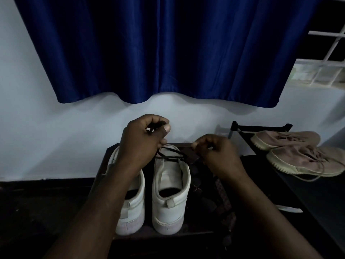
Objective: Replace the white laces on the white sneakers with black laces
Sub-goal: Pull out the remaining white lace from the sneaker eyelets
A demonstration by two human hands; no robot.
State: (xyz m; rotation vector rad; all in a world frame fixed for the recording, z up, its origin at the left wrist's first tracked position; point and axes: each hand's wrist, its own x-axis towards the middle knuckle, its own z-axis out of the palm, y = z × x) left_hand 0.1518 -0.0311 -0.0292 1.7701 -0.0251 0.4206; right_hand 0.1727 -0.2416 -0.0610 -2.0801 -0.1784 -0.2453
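Two white shoes stood on a dark desk, heels twd the camera: the right sneaker and, just beside it on its left, the left sneaker. A black lace crossed the right sneaker's far, toe-end eyelets, w/ both ends leading up off it. The left hand was raised above and left of that sneaker's toe, fingers curled, thumb pinching one lace end. The right hand hung just right of the toe, lower, fingers curled round the other end. Hands were apart, each clamped on its end of the lace. Well right of the right sneaker, a pair of pinkish-beige shoes lay on a dark rack; a white strip lay right of its heel. Behind the sneaker a blue curtain hung over a pale wall
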